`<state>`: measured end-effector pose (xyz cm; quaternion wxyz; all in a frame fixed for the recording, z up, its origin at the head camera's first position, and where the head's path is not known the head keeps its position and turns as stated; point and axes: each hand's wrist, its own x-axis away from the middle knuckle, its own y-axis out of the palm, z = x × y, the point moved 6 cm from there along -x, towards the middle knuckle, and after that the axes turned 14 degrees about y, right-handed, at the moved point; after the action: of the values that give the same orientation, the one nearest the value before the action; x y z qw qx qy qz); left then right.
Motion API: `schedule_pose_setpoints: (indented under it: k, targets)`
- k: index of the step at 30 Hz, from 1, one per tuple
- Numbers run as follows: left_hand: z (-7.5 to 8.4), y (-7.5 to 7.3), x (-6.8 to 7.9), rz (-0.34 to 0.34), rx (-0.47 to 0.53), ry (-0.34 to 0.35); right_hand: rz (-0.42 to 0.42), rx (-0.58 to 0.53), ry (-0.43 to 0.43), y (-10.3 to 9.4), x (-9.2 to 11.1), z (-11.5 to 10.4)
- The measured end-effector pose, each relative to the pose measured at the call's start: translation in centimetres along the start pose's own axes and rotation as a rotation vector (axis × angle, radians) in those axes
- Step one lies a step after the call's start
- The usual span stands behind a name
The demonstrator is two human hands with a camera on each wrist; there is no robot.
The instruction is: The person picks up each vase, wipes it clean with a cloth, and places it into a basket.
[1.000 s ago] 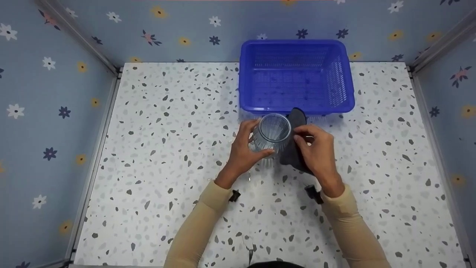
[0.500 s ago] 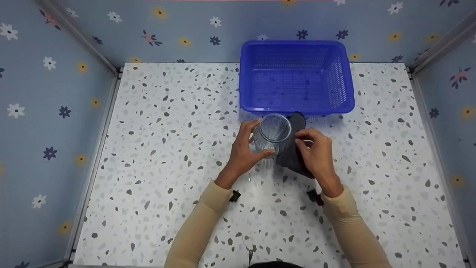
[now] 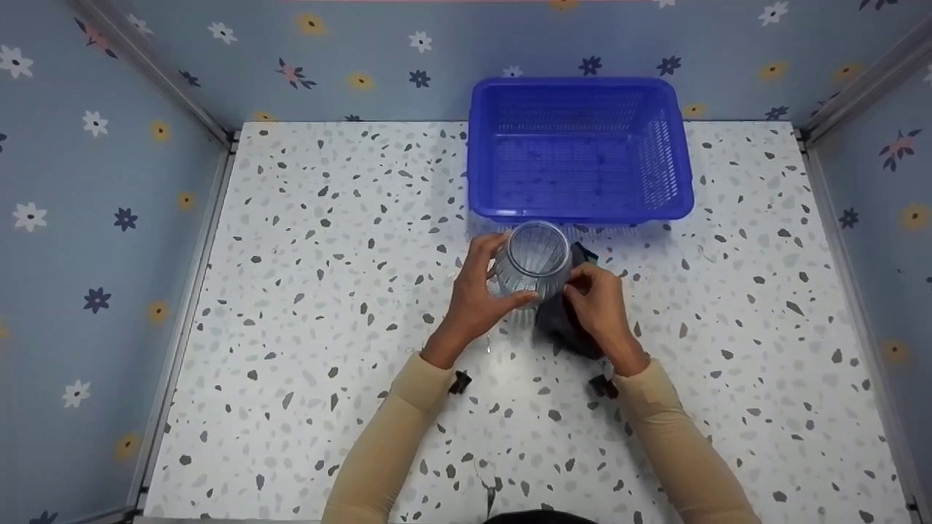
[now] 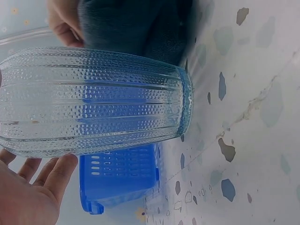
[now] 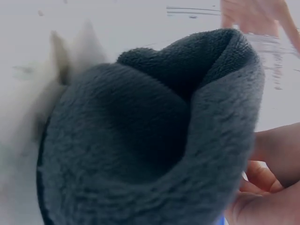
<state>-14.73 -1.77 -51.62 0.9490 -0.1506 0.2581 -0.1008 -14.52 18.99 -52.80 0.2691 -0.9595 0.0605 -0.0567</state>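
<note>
My left hand (image 3: pixel 475 295) holds a clear, ribbed glass vase (image 3: pixel 535 280) by its side, with thumb and fingers spread around it. The vase stands upright on the table, rim facing up; the left wrist view shows the dimpled glass (image 4: pixel 103 103) narrowing to its foot. Just right of it, my right hand (image 3: pixel 603 300) pinches a dark grey cloth (image 3: pixel 566 331) between thumb and fingertips, right at the side of the vase. In the right wrist view the fleecy cloth (image 5: pixel 140 140) hangs folded and covers part of the fingers.
A blue plastic basket (image 3: pixel 582 216) with slotted walls stands behind the vase, near the back wall. The speckled white table (image 3: pixel 328 291) runs between flower-patterned panels (image 3: pixel 95 240) at the left, back and right. Small dark clips (image 3: pixel 460 383) sit at the wrists.
My right hand has moved left and slightly toward me, drawing the cloth closer along the side of the vase; the cloth's top end has dropped. My left hand and the vase stay put.
</note>
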Motion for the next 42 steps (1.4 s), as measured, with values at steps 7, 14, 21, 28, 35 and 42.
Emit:
schedule_pose_setpoints:
  k: [7,14,21,28,35,42]
  targets:
    - [0.1,0.0,-0.1,0.001,-0.008,0.028,-0.029,0.108,0.019,1.2,-0.8,1.2]
    - [0.0,0.1,-0.1,0.007,0.002,0.035,-0.039,0.135,0.039,1.2,-0.9,1.3]
    - [0.1,0.3,-0.1,0.002,0.027,0.011,-0.010,-0.004,0.082,-0.5,0.0,0.2]
    - [0.1,0.2,-0.1,0.010,0.025,0.023,0.039,-0.159,0.033,-3.6,1.1,-3.7]
    - [0.1,0.1,-0.1,0.012,0.019,0.020,0.088,-0.133,-0.061,-4.8,1.9,-7.2]
    - [0.1,-0.1,0.0,0.010,-0.005,0.015,0.083,-0.091,-0.066,-4.9,2.4,-8.7]
